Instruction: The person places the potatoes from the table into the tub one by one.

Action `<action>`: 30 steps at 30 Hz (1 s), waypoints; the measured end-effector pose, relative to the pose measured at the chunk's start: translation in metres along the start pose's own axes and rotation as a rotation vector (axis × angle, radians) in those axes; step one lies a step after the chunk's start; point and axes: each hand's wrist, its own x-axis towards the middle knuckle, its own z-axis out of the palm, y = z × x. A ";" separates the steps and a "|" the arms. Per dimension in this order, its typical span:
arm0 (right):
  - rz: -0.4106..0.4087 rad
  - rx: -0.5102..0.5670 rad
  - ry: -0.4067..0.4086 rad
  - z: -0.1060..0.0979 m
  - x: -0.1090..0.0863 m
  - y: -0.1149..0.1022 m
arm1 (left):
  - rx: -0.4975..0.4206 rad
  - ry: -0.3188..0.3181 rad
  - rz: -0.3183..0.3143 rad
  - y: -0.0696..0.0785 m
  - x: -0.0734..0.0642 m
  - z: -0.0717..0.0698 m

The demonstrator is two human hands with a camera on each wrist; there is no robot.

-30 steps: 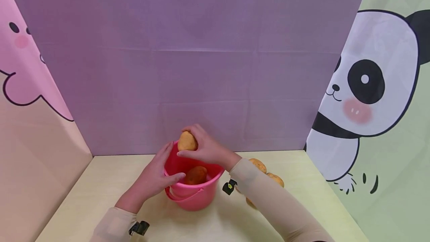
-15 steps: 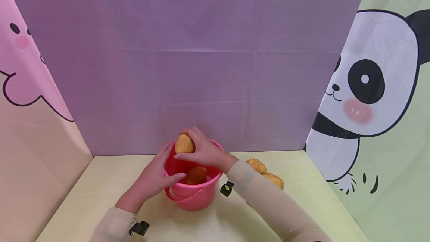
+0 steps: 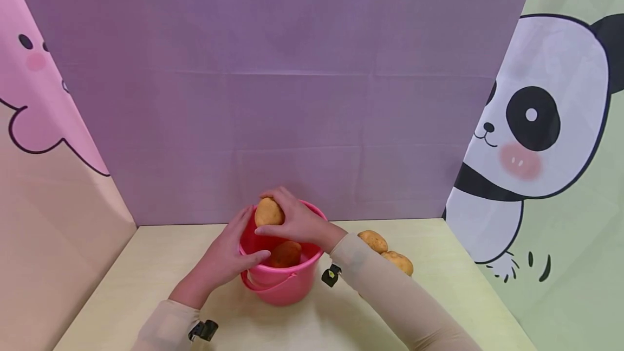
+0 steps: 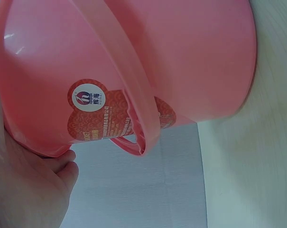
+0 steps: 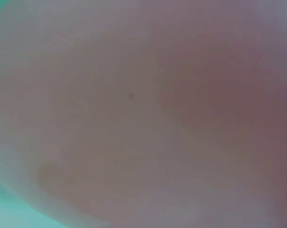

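Note:
A pink bucket stands upright on the table, with a potato lying inside it, tinted reddish. My left hand grips the bucket's left rim, thumb stretched along the near edge. In the left wrist view its fingers curl at the rim beside the bucket wall. Over the bucket's mouth, my right hand holds a light potato between thumb and fingers, near the back-left rim. The right wrist view is a blurred close-up without clear detail.
Right of the bucket, two potatoes lie on the table, partly behind the right sleeve. The bucket's handle hangs down at its near side. A purple cloth rises behind the table.
The right hand has moved slightly left and down with its potato, lower into the bucket's mouth. The left hand stays at the rim.

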 end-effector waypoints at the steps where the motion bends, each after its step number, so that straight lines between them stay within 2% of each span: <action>1: -0.001 0.003 -0.002 0.000 0.000 0.000 | 0.003 0.000 0.000 0.000 0.000 0.000; 18: -0.036 0.015 -0.008 -0.002 -0.001 0.003 | 0.000 0.009 0.012 0.000 0.001 0.001; 30: -0.025 0.036 0.003 -0.003 -0.001 0.003 | 0.007 0.016 0.011 -0.002 0.001 0.001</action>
